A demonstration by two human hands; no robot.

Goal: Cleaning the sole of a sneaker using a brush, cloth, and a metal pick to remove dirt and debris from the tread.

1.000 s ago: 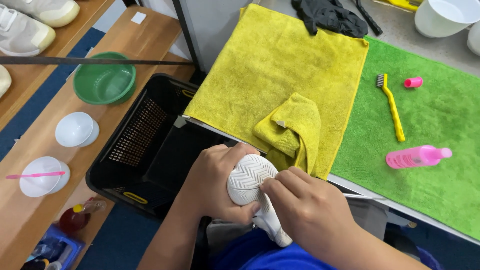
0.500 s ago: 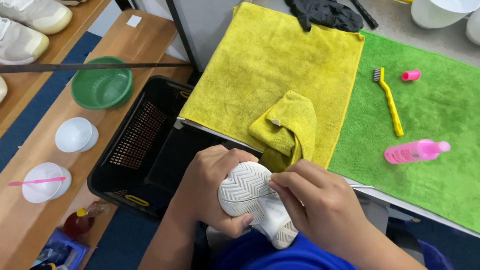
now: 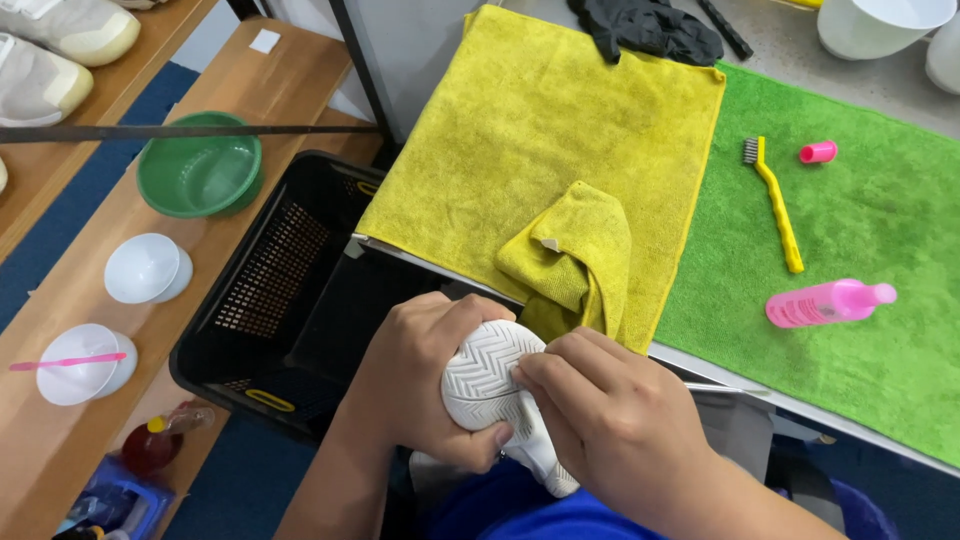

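Note:
My left hand [image 3: 425, 375] grips a white shoe [image 3: 490, 385] turned sole up, its zigzag tread facing me, just below the table's front edge. My right hand [image 3: 610, 420] wraps over the shoe's right side, fingertips pressed on the sole; most of the shoe is hidden under both hands. A crumpled small yellow cloth [image 3: 575, 255] lies just beyond the shoe on a large yellow towel [image 3: 540, 130]. A yellow brush [image 3: 775, 205], a pink cap [image 3: 817, 152] and a pink bottle [image 3: 825, 303] lying on its side rest on a green towel [image 3: 850, 220].
A black plastic crate [image 3: 290, 300] stands left of the table. On the wooden bench sit a green bowl [image 3: 200, 175], two white bowls [image 3: 148, 268], one with a pink stick [image 3: 65, 362], and pale shoes [image 3: 60, 40]. Black gloves [image 3: 650, 30] and a white tub [image 3: 880, 25] lie at the back.
The shoe has been turned in my hands so more of the sole faces up, and my right fingers have shifted onto the tread. The view has tilted slightly.

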